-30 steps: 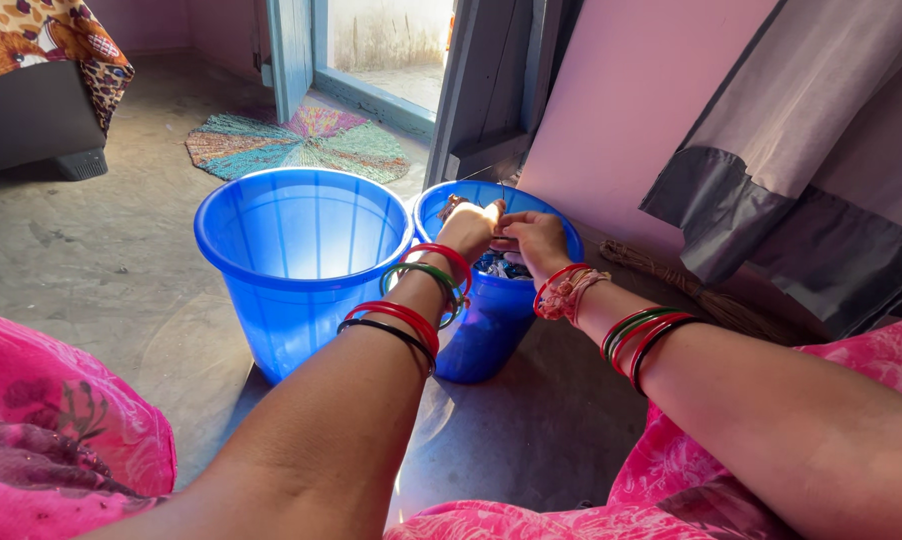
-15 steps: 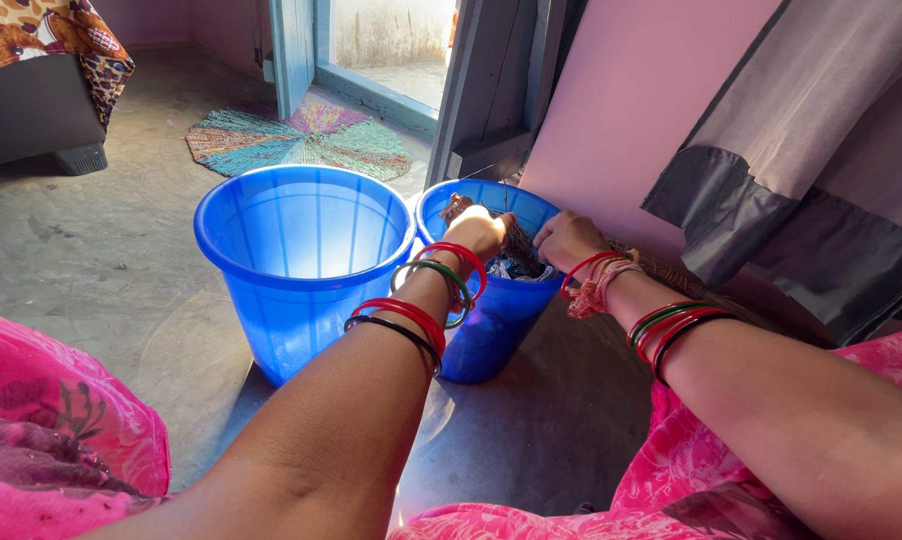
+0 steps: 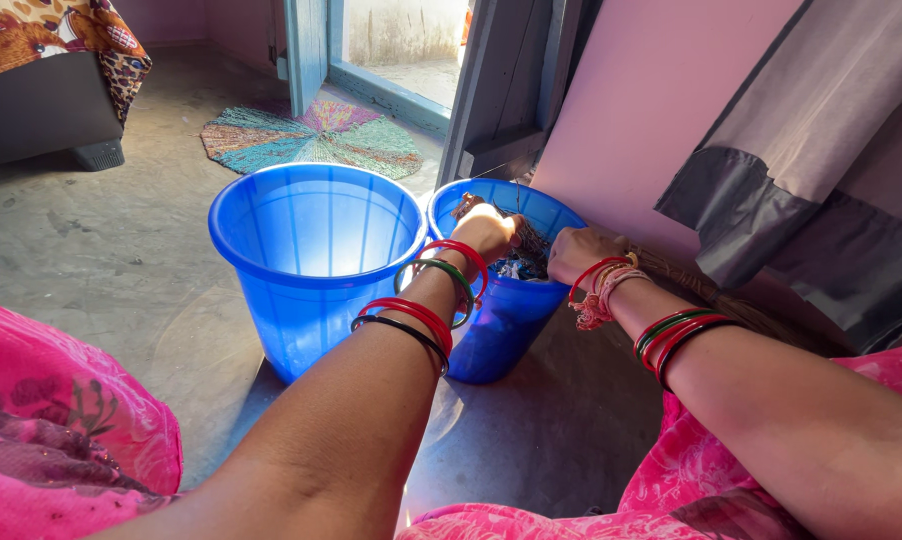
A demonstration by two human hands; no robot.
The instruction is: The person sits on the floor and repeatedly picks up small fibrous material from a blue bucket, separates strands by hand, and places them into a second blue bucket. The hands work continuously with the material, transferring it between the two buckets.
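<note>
Two blue plastic buckets stand side by side on the concrete floor. The larger bucket (image 3: 316,255) on the left looks empty inside. My left hand (image 3: 486,232) and my right hand (image 3: 579,252) are both over the smaller bucket (image 3: 496,335), fingers closed on a dark brownish bundle (image 3: 529,245) that stretches between them. I cannot tell whether it is cloth or fibre. Dark wet material with pale bits (image 3: 513,268) lies below it in the bucket. Both wrists carry red, green and black bangles.
A brown broom (image 3: 716,298) lies along the pink wall (image 3: 651,110) to the right. A grey curtain (image 3: 821,170) hangs at the right. A round woven mat (image 3: 316,135) lies before the doorway, and a cloth-covered bed (image 3: 51,80) stands at the far left. Pink clothing covers my knees.
My right hand has slid to the right, to the small bucket's rim, so the hands are farther apart. The left hand has barely shifted. The buckets have not moved.
</note>
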